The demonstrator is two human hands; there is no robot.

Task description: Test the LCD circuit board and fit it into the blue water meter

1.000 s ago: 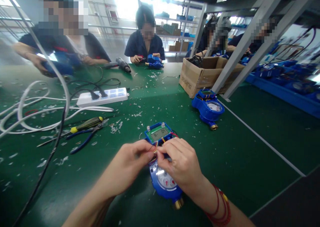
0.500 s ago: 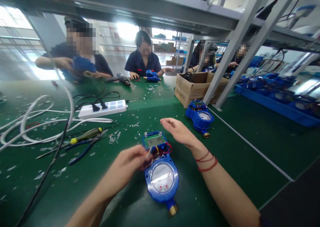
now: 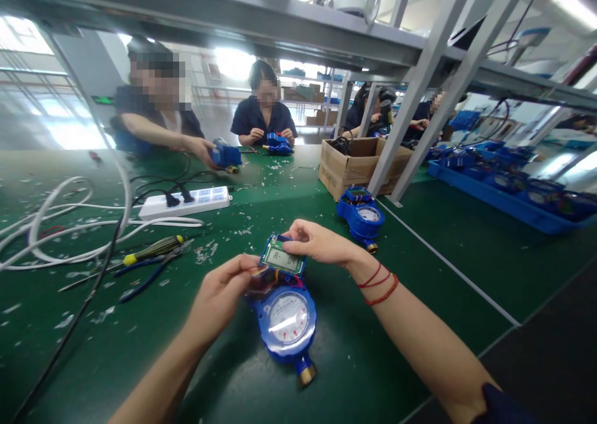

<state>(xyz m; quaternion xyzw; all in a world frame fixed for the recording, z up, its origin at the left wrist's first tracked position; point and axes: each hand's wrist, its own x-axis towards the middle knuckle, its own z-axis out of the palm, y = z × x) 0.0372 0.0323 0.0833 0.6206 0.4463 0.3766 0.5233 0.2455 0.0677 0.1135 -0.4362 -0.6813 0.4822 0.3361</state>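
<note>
A blue water meter with a round clear dial lies on the green bench in front of me, its brass end towards me. At its far end a green circuit board with a lit display is tilted up. My right hand pinches the board's far edge between thumb and fingers. My left hand is closed at the near left of the board, with fingertips on thin wires; what else they hold is blurred. Red wires run between board and meter.
Another blue meter stands beyond my right hand, near a cardboard box. A blue tray of meters is at right. Screwdriver, pliers and a power strip lie left. A metal shelf crosses overhead; co-workers sit opposite.
My right hand has moved from hovering beside the meter onto the circuit board, which is now raised and tilted. My left hand stays at the wires. A co-worker's meter has come down near the bench.
</note>
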